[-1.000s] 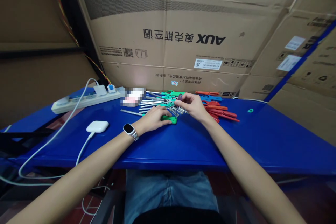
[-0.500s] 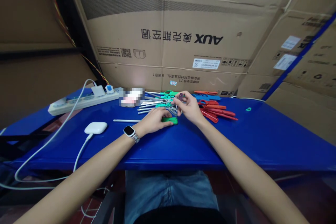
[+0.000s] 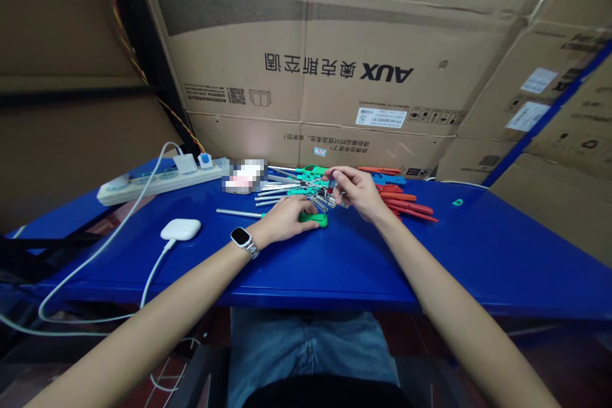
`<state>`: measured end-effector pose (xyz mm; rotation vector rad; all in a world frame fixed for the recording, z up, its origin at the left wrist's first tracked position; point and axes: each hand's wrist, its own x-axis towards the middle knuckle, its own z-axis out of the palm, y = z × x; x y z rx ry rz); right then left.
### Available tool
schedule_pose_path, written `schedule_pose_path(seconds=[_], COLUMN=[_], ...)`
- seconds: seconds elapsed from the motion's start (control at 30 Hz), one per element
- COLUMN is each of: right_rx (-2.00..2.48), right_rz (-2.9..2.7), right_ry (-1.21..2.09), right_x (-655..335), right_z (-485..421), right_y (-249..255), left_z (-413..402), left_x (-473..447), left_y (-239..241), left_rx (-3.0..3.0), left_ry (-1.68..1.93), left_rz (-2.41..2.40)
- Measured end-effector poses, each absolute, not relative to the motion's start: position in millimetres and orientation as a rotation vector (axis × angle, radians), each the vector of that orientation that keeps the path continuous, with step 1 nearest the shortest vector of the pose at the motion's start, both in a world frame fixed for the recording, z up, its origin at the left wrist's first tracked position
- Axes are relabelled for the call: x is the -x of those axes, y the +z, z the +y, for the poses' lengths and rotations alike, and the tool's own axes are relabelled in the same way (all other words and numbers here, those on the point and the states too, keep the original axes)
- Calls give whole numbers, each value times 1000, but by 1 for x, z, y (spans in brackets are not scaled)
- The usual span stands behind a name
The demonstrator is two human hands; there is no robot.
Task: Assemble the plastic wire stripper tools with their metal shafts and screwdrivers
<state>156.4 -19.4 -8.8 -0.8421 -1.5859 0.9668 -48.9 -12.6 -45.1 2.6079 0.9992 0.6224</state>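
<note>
On the blue table (image 3: 335, 261) my left hand (image 3: 285, 218) lies closed over a green handle piece (image 3: 315, 219), pressing it down. My right hand (image 3: 357, 190) is just beyond it, fingers pinched on a small clear and dark part (image 3: 329, 195) held above the green piece. Behind the hands lies a spread of silver metal rods (image 3: 275, 189) with green handles (image 3: 310, 171). A single loose rod (image 3: 234, 212) lies to the left. Red handled tools (image 3: 406, 201) and a blue one (image 3: 389, 177) lie to the right of my right hand.
A white power strip (image 3: 157, 182) with plugs runs along the back left. A white charging case (image 3: 180, 229) with its cable sits front left. A small teal bit (image 3: 457, 202) lies far right. Large cardboard boxes (image 3: 344, 64) wall off the back.
My right hand has shifted slightly right and turned the small part in its fingers. The left hand stays on the green piece. The camera view has drifted a little.
</note>
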Motion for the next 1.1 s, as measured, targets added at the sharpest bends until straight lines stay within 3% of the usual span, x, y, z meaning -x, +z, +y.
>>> schedule_pose_path(seconds=[0.7, 0.9, 1.1], right_rx=[877, 1400, 1783], right_rz=[-1396, -1770, -2131], right_ry=[693, 603, 141], right_x=[-150, -174, -177], right_z=[-25, -28, -41], right_y=[-4, -24, -41], left_z=[-15, -18, -16], left_x=[47, 56, 72], left_y=[-44, -38, -33], left_rx=[-2602, -2648, -2685], left_ry=[617, 519, 425], left_rz=[1021, 1045, 1073])
